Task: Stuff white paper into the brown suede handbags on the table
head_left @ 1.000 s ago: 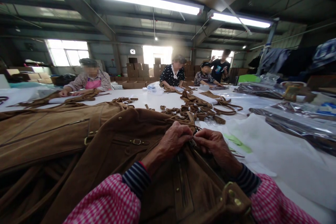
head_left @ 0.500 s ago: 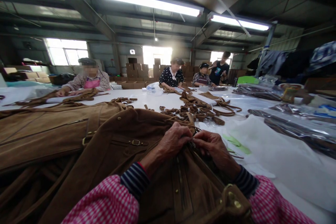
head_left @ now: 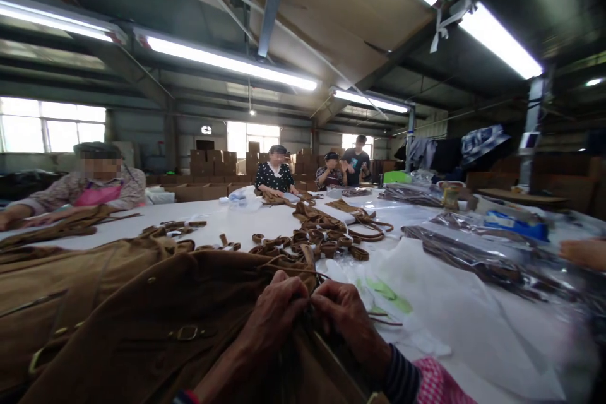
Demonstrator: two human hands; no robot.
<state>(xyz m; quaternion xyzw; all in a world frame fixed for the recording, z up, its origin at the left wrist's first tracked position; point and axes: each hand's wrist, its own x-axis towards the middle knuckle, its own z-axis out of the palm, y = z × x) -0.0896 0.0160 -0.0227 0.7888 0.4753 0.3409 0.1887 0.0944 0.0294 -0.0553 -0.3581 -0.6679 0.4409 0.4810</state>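
Across the near side of the table lies a brown jacket point(head_left: 156, 322) with pocket zippers, a small brass buckle point(head_left: 186, 332) and snaps. My left hand point(head_left: 279, 303) pinches the jacket near its upper edge, fingers and thumb pressed together. Close beside it, almost touching, my right hand point(head_left: 343, 315) is closed in a pinch on the same edge, near the front zipper. What exactly lies between the fingertips is hidden. A thin brown cord point(head_left: 293, 269) runs just above the hands.
Brown belts point(head_left: 315, 243) lie coiled in a heap beyond the jacket on the white table point(head_left: 189, 211). White sheeting point(head_left: 454, 303) and plastic-wrapped garments point(head_left: 473, 252) spread to the right. Several co-workers sit or stand across the table. Another person's hand point(head_left: 582, 254) shows at the right edge.
The view has tilted upward and turned right, so hands and jacket sit lower and further left. Both hands keep their pinch. Another person's hand has come into view at the right.
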